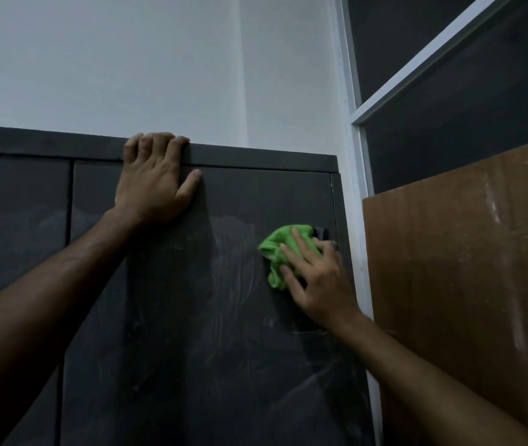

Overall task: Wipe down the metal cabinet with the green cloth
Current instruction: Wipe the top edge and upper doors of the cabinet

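Note:
The dark grey metal cabinet [243, 201] fills the lower left of the head view, its right door facing me with pale wipe streaks on it. My right hand [315, 283] presses the crumpled green cloth [277, 249] flat against the door near its right edge, just beside a small dark handle [320, 234]. My left hand [156, 181] grips the cabinet's top edge, fingers hooked over the rim and thumb on the door front.
A white wall [159, 66] rises behind the cabinet. A white frame post [357, 194] runs down its right side, with dark panes above. A scuffed brown board [468, 259] leans at the right, close to my right forearm.

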Demonstrator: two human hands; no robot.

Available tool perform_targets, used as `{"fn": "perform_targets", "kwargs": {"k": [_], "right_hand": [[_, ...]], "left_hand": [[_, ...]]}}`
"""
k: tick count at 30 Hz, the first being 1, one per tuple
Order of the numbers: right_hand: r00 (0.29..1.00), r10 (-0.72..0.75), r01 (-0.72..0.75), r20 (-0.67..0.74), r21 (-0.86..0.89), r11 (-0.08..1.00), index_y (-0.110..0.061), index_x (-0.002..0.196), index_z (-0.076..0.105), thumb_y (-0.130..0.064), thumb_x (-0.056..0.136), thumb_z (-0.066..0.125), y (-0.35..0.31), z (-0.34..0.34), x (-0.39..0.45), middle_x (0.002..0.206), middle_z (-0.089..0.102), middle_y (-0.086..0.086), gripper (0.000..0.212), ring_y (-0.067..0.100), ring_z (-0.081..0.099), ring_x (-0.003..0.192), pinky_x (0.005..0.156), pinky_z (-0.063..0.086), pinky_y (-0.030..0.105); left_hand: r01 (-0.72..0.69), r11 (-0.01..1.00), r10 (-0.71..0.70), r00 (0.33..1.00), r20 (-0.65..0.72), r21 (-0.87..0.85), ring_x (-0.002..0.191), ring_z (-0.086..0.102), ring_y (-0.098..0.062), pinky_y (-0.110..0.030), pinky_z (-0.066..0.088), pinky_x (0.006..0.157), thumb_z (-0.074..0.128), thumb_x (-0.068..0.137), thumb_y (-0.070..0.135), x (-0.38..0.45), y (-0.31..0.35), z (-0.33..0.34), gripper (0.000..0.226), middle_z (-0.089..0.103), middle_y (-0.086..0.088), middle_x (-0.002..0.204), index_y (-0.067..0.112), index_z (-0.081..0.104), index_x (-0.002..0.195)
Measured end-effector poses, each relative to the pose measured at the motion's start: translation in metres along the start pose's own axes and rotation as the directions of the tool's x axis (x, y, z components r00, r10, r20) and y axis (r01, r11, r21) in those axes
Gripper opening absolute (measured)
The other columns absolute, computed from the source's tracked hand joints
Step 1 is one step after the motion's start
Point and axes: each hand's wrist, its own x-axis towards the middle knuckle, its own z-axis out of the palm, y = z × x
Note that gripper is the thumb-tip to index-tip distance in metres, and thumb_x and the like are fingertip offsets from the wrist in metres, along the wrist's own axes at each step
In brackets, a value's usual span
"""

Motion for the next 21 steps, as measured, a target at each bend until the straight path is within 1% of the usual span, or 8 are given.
{"fn": "perform_targets", "kwargs": {"k": [5, 8, 10, 12, 14, 17, 19, 21], "right_hand": [[0.916, 0.391, -0.389, -0.091, 0.045, 0.920, -0.020, 0.144, 0.057, -0.037, 0.103, 0.052, 0.013, -0.007, 0.052, 0.156, 0.047, 0.009, 0.045, 0.033, 0.044, 0.114, 0.099, 0.042, 0.051], [0.959, 0.277, -0.272, -0.052, 0.092, 0.958, -0.022, 0.145, 0.056, -0.040, 0.103, 0.048, -0.038, 0.006, 0.058, 0.160, 0.042, 0.009, 0.046, 0.043, 0.043, 0.128, 0.109, 0.037, 0.058], [0.995, 0.090, -0.088, -0.035, 0.050, 0.995, -0.020, 0.141, 0.061, -0.041, 0.100, 0.049, -0.053, 0.010, 0.030, 0.158, 0.045, 0.010, 0.048, 0.043, 0.048, 0.123, 0.100, 0.044, 0.057], [0.999, 0.013, -0.012, -0.034, 0.026, 1.000, -0.019, 0.138, 0.065, -0.039, 0.099, 0.055, -0.038, 0.003, 0.012, 0.155, 0.049, 0.008, 0.045, 0.038, 0.051, 0.114, 0.091, 0.048, 0.051], [0.988, 0.147, -0.145, -0.055, 0.045, 0.988, -0.020, 0.140, 0.063, -0.034, 0.099, 0.062, -0.020, -0.006, 0.019, 0.155, 0.049, 0.008, 0.043, 0.034, 0.050, 0.110, 0.091, 0.048, 0.047], [0.892, 0.438, -0.431, -0.110, 0.087, 0.898, -0.021, 0.145, 0.056, -0.038, 0.104, 0.052, -0.022, -0.005, 0.061, 0.156, 0.047, 0.011, 0.045, 0.031, 0.045, 0.110, 0.093, 0.045, 0.045], [0.915, 0.387, -0.381, -0.114, 0.073, 0.922, -0.021, 0.146, 0.056, -0.041, 0.104, 0.047, -0.051, 0.004, 0.072, 0.158, 0.045, 0.009, 0.047, 0.036, 0.045, 0.116, 0.099, 0.042, 0.048], [0.976, 0.208, -0.203, -0.070, 0.066, 0.977, -0.020, 0.142, 0.060, -0.041, 0.100, 0.050, -0.071, 0.012, 0.053, 0.157, 0.046, 0.010, 0.048, 0.042, 0.047, 0.117, 0.102, 0.043, 0.055]], "left_hand": [[0.018, 1.000, -0.018, 1.000, 0.019, 0.019, 0.130, 0.040, -0.036, -0.051, 0.018, 0.120, 0.036, 0.095, 0.058, 0.000, 0.003, 0.000, 0.067, 0.047, -0.017, 0.134, 0.009, 0.044, 0.141], [0.015, 1.000, -0.015, 0.999, 0.029, 0.012, 0.130, 0.041, -0.036, -0.050, 0.019, 0.120, 0.037, 0.095, 0.057, 0.000, 0.003, -0.001, 0.067, 0.047, -0.017, 0.134, 0.010, 0.044, 0.141], [0.012, 1.000, -0.012, 0.999, 0.037, 0.000, 0.129, 0.041, -0.036, -0.050, 0.019, 0.119, 0.037, 0.094, 0.058, 0.000, 0.001, -0.003, 0.067, 0.048, -0.017, 0.134, 0.010, 0.045, 0.141], [0.013, 1.000, -0.012, 0.998, 0.054, -0.013, 0.130, 0.042, -0.036, -0.049, 0.019, 0.119, 0.036, 0.093, 0.058, -0.001, -0.002, -0.006, 0.069, 0.048, -0.017, 0.135, 0.010, 0.046, 0.142], [0.017, 0.999, -0.015, 0.997, 0.078, -0.029, 0.131, 0.041, -0.036, -0.049, 0.019, 0.119, 0.035, 0.093, 0.058, 0.000, -0.003, -0.008, 0.071, 0.048, -0.017, 0.137, 0.010, 0.046, 0.144], [0.024, 0.999, -0.019, 0.994, 0.109, -0.045, 0.132, 0.040, -0.035, -0.049, 0.018, 0.120, 0.034, 0.094, 0.057, 0.000, -0.002, -0.010, 0.070, 0.047, -0.016, 0.138, 0.010, 0.045, 0.146], [0.017, 0.998, -0.011, 0.993, 0.120, -0.054, 0.134, 0.039, -0.034, -0.048, 0.017, 0.121, 0.034, 0.095, 0.055, -0.001, -0.002, -0.012, 0.069, 0.047, -0.015, 0.140, 0.011, 0.044, 0.147], [0.002, 0.997, 0.008, 0.991, 0.131, -0.073, 0.136, 0.039, -0.033, -0.047, 0.017, 0.122, 0.032, 0.097, 0.052, -0.001, -0.004, -0.015, 0.068, 0.047, -0.015, 0.143, 0.011, 0.043, 0.150]]}}
